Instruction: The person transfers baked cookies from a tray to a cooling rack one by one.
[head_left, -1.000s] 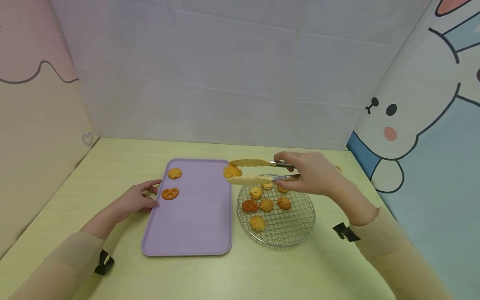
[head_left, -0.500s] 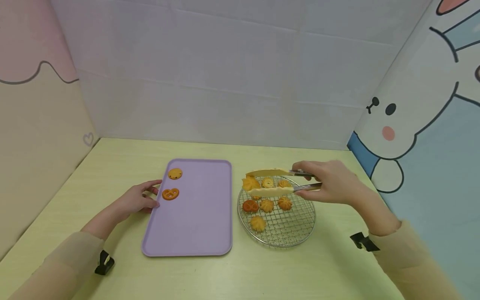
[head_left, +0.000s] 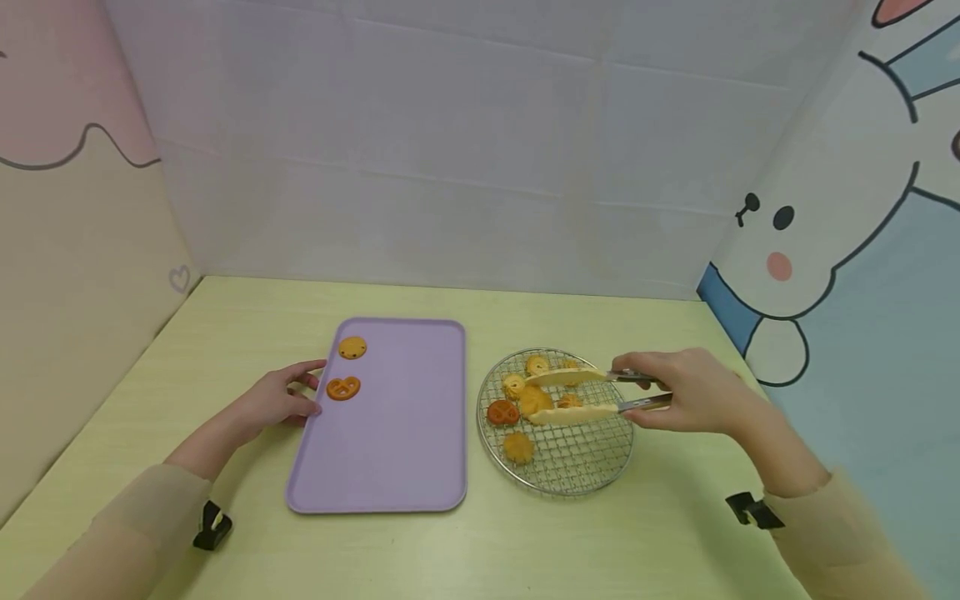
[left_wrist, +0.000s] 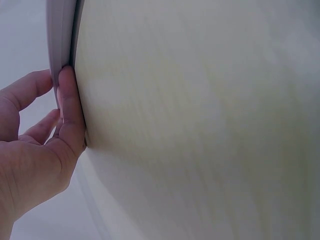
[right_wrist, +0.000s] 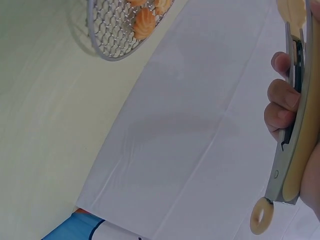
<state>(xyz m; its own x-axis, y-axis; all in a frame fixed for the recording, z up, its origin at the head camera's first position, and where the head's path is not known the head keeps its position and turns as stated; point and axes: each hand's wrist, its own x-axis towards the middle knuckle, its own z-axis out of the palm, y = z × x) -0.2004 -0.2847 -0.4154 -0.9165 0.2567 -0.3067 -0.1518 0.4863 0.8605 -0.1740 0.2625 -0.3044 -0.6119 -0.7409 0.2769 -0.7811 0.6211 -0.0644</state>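
My right hand (head_left: 693, 392) holds a pair of tongs (head_left: 573, 414) with cream tips and metal arms. A golden swirl cookie (head_left: 535, 401) lies between the tips, over the round wire rack (head_left: 577, 479); whether it touches the rack cannot be told. In the right wrist view, fingers and palm wrap round the tongs' handle (right_wrist: 280, 175). On the left, my left hand (head_left: 277, 396) grips the rim of a lilac tray (head_left: 382, 450), fingers on both sides of the edge in the left wrist view. A round spotted cookie (head_left: 352, 347) and a pretzel (head_left: 342, 388) sit on the tray.
Several other cookies rest on the rack, among them a dark orange one (head_left: 502, 412) and a ridged one (head_left: 518, 447). The tongs cover some of them. A pale wall (head_left: 450, 167) stands behind the table, with printed panels on both sides.
The right hand has moved right and down, carrying the cookie in the tongs from near the tray's right edge to low over the rack's middle. My left hand stays at the tray.
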